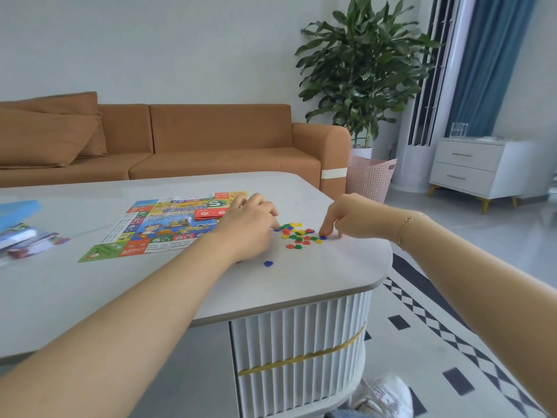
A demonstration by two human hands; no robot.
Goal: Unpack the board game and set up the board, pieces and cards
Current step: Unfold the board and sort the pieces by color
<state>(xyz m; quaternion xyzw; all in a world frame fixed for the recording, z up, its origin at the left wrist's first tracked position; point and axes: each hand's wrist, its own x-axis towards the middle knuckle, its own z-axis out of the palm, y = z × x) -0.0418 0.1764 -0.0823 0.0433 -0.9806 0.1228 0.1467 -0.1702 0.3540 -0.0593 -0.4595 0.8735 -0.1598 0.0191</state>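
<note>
large letter "S" in a green circle on the game board (168, 224), remaining board print too blurred to read

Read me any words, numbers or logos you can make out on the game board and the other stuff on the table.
"S": large white letter on a green badge, top of the game board.
Board title and square labels: too blurred to read.
Red cards: white marks, unreadable.
Packets at left: blurred.
</note>
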